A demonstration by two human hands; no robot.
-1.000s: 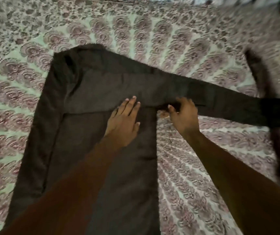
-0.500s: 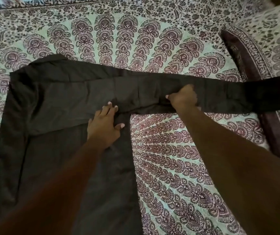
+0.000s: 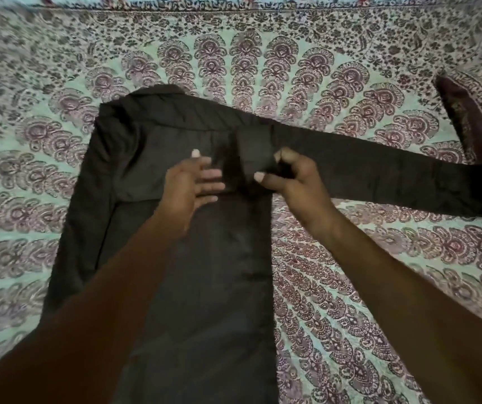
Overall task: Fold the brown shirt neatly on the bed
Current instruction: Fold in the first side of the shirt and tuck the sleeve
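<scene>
"Head view: where is the shirt (image 3: 205, 272)?"

"Flat on the bed (image 3: 350, 287), with the collar (image 3: 158, 91) at the far end and the body running toward the near edge."

"How much is folded?"

"I judge it early. The left side looks already turned in over the body, leaving a long straight edge. The right sleeve (image 3: 379, 170) lies stretched out to the right, reaching the pillow (image 3: 473, 121), and is not yet brought in. After that, the body has to be doubled up from the hem."

"And the hands?"

"The left hand (image 3: 187, 185) has a wide grip, fingers straight, lying flat on the chest. The right hand (image 3: 295, 179) has its grip closed on a pinch of cloth where sleeve meets body, thumb and fingers curled round it."

"What can't you see?"

"The hem is cut off at the near edge, and both forearms (image 3: 117, 287) cover part of the body. The sleeve's end runs off the right edge. The left hand is blurred. The cloth is so dark that I cannot make out seams or buttons, nor whether it lies front up."
</scene>
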